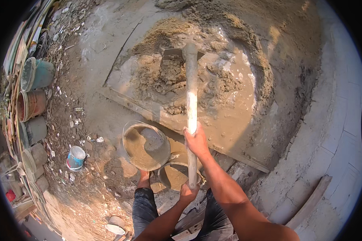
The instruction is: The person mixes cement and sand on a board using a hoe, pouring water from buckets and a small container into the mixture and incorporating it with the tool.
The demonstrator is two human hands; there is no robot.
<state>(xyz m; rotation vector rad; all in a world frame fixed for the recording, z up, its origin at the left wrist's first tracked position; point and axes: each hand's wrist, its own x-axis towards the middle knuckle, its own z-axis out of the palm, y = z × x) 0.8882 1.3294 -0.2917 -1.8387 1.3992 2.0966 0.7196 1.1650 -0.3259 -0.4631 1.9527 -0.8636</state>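
Note:
A hoe (192,96) with a pale wooden handle stretches away from me over a heap of wet mortar (225,86). Its broad metal blade is at the heap, with grey-brown mix beside it; the blade's lower edge is hidden. My right hand (196,140) is wrapped round the middle of the handle. Lower down, my left hand (188,191) grips the handle near its end. Left of the handle sits a bucket (163,157) containing mortar. A second bucket (161,179), also with mortar inside, stands closer to me, partly covered by the handle and my left hand.
A board (128,103) edges the mortar on my side. Several old buckets (39,75) line the far left beside long poles. A small blue-and-white pail (75,157) stands on rubble. To the right run a concrete ledge (309,132) and a curved plank (309,201).

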